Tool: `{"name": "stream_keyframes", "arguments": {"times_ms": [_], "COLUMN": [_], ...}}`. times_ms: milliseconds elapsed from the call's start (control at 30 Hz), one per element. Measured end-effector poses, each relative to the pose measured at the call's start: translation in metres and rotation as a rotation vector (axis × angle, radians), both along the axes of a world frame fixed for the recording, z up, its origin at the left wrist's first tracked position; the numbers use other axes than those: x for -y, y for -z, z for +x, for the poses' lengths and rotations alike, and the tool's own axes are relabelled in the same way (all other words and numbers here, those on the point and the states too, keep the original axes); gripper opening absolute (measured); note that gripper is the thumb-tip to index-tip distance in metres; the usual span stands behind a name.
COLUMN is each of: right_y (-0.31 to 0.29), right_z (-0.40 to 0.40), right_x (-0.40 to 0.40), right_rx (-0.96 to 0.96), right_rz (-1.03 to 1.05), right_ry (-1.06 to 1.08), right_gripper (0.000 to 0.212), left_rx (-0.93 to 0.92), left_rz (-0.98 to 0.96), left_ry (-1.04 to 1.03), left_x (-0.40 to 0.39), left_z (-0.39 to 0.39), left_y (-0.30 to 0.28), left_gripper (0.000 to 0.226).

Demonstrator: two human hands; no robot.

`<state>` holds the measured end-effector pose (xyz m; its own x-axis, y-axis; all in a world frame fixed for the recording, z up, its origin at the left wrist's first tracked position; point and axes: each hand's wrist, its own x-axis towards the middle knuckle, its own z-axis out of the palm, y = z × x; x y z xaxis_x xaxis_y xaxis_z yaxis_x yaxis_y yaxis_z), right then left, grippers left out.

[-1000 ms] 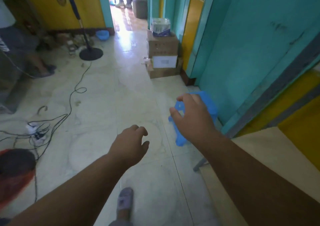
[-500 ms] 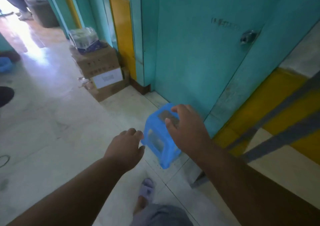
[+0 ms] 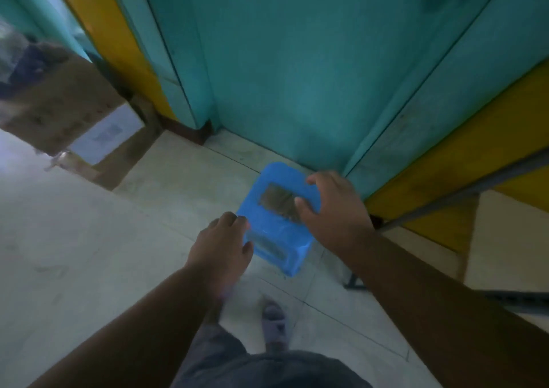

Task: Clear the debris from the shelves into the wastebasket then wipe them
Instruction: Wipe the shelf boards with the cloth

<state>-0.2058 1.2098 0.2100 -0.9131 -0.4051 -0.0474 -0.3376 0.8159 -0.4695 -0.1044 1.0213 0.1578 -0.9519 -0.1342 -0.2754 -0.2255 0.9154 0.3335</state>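
Wastebasket work is only beginning, as far as this view shows. Nearest the camera are the person's shorts [image 3: 267, 370] and a sandalled foot [image 3: 274, 325] on the pale tiled floor [image 3: 89, 254]. Just beyond, both hands close on a small blue plastic bin [image 3: 276, 233], which I take to be the wastebasket, standing on the floor at the foot of the teal door [image 3: 297, 76]. The left hand [image 3: 222, 251] has its fingers curled against the bin's near left corner; motion blur makes it hard to say whether it grips or merely touches. The right hand [image 3: 332, 209] is cupped over the far right edge of the top, thumb laid on the rim of the rectangular opening and fingers wrapping the outer side, so it appears to hold the bin.

To the right, a light-coloured shelf board [image 3: 511, 239] on a dark metal frame [image 3: 445, 209] runs along the yellow wall [image 3: 460, 162]; the part in view shows no debris I can make out, and no cloth is visible. Further left, stacked cardboard boxes [image 3: 68, 105] sit against the wall.

My judgement: the bin is being fetched or positioned. Clearing the debris and wiping both remain to be done.
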Motion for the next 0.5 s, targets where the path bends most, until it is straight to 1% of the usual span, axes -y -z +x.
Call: {"name": "stream_keyframes", "arguments": {"times_ms": [67, 167, 233, 367, 500], "right_y": [0.030, 0.078, 0.116, 0.200, 0.277], "right_z": [-0.011, -0.030, -0.046, -0.078, -0.104], "right_x": [0.008, 0.024, 0.038, 0.060, 0.063], "right_rx": [0.037, 0.076, 0.103, 0.202, 0.272], "right_rz": [0.041, 0.074, 0.103, 0.199, 0.291], "right_ry": [0.066, 0.171, 0.207, 0.194, 0.171], "right_gripper": [0.037, 0.038, 0.038, 0.041, 0.051], "left_rx": [0.024, 0.072, 0.107, 0.158, 0.137], "left_rz": [0.019, -0.048, -0.079, -0.048, 0.030], "left_ry": [0.071, 0.274, 0.364, 0.380, 0.376], "left_x": [0.011, 0.027, 0.039, 0.058, 0.055], "left_z": [-0.024, -0.062, -0.087, -0.122, -0.148], "left_y": [0.028, 0.075, 0.109, 0.177, 0.238], "left_gripper": [0.034, 0.033, 0.033, 0.034, 0.039]}}
